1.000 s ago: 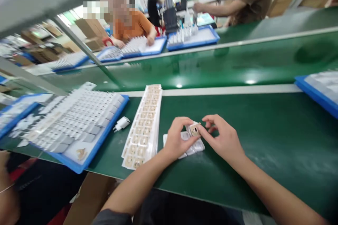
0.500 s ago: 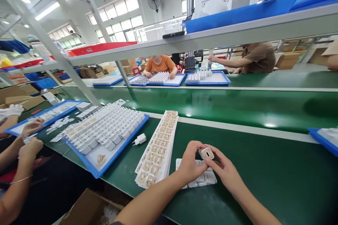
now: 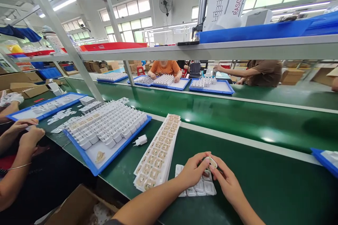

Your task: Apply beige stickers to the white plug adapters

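Between the fingertips of my left hand [image 3: 195, 169] and my right hand [image 3: 224, 175] is a small white piece [image 3: 212, 162] with a rounded outline; both hands are closed on it. Under and beside my left hand lies a white moulded tray [image 3: 201, 187] with several compartments. To the left, long white strips [image 3: 161, 144] holding beige pieces are stacked at a slant. A white plug adapter [image 3: 140, 140] rests on the green table, between those strips and a blue-rimmed tray [image 3: 124, 148] filled with rows of white adapters [image 3: 116, 123].
At the left, a co-worker's hands [image 3: 29, 133] are near another blue-rimmed tray [image 3: 47, 110]. A shelf [image 3: 163, 53] crosses above the green conveyor [image 3: 211, 107]. An open cardboard box [image 3: 76, 205] stands below the table edge. Another blue tray [image 3: 327, 161] is at the right.
The camera view has shifted, and my hands appear slightly lower. The held piece has turned: the face with a dark slot no longer shows, and a thin rounded outline does.
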`<control>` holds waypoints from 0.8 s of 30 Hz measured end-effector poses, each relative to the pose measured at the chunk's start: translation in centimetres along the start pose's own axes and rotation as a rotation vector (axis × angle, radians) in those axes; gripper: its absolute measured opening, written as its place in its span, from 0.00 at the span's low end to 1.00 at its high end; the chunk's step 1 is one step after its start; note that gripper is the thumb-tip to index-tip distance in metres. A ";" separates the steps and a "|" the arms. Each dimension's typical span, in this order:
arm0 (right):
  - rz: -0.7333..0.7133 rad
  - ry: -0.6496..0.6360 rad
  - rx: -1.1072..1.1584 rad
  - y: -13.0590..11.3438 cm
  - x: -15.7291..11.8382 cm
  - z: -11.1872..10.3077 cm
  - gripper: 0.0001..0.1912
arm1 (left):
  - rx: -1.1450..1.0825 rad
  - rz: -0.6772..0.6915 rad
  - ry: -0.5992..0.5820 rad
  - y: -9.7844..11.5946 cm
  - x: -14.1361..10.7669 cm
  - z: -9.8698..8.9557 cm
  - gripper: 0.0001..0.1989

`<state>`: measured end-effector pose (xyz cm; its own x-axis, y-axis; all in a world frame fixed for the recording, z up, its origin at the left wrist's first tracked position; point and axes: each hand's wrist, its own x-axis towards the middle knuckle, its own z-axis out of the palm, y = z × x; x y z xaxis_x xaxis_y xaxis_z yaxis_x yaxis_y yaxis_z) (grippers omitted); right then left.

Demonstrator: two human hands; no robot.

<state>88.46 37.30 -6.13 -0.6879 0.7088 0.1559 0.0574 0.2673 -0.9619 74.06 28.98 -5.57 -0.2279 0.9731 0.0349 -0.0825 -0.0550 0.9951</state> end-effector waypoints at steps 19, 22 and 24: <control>0.013 0.093 -0.059 0.6 -0.2 0.0 0.22 | 0.218 0.104 -0.012 1.4 -0.6 -0.2 0.27; -0.002 0.087 -0.063 0.6 -0.4 0.0 0.22 | 0.183 0.093 -0.017 1.6 -0.7 -0.3 0.24; -0.017 0.085 -0.069 0.5 -0.5 0.0 0.20 | 0.162 0.103 -0.024 1.5 -0.7 -0.3 0.22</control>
<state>88.81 37.10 -6.67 -0.6253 0.7561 0.1933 0.0980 0.3219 -0.9417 73.78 28.13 -4.13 -0.2040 0.9693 0.1372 0.0979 -0.1193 0.9880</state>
